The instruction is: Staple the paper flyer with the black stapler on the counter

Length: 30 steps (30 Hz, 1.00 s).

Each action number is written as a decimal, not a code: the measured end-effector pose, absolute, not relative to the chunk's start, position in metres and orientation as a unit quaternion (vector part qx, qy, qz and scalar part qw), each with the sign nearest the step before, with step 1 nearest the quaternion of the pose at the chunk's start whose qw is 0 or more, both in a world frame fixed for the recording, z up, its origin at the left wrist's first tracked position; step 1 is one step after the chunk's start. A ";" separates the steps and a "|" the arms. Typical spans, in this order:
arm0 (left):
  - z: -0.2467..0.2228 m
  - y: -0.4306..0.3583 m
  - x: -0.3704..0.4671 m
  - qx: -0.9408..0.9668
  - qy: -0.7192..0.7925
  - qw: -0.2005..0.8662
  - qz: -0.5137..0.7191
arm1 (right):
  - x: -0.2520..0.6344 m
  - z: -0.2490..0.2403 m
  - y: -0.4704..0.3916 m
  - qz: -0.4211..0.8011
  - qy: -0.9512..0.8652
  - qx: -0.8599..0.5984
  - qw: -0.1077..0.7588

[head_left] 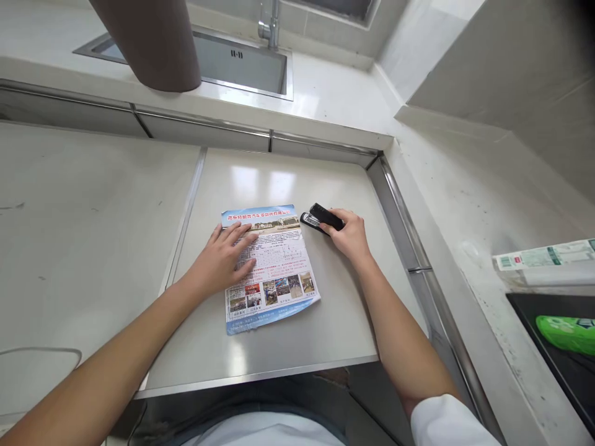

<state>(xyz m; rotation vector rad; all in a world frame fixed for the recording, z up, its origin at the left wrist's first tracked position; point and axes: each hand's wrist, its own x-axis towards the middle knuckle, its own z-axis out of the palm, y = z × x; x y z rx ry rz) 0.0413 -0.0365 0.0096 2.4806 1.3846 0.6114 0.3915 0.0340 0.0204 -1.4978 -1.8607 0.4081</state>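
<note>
A printed leaflet (283,263) with a blue top and bottom edge, red heading and small photos lies on the white table (204,347). My left hand (224,260) rests flat on its left side, fingers spread. Just right of the leaflet's top corner is a black stapler (325,217), its front end pointing left toward the paper. My right hand (348,235) grips the stapler's rear end between thumb and fingers. The stapler and the leaflet are apart.
Behind the table runs a counter (325,105) with a sink (251,62) and tap (272,28). A brown cylinder (160,49) hangs over the sink's left part. At right are a green package (567,333) and a long white-green box (548,255). A cable lies at lower left.
</note>
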 end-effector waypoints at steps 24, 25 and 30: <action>0.015 -0.054 0.059 0.930 0.303 0.161 0.133 | 0.352 0.058 -0.005 0.293 -0.871 -0.342 0.195; 0.017 -0.055 0.059 0.932 0.305 0.151 0.125 | 0.351 0.059 -0.007 0.287 -0.872 -0.347 0.191; 0.022 -0.055 0.060 0.934 0.312 0.130 0.114 | 0.342 0.061 -0.015 0.253 -0.879 -0.375 0.151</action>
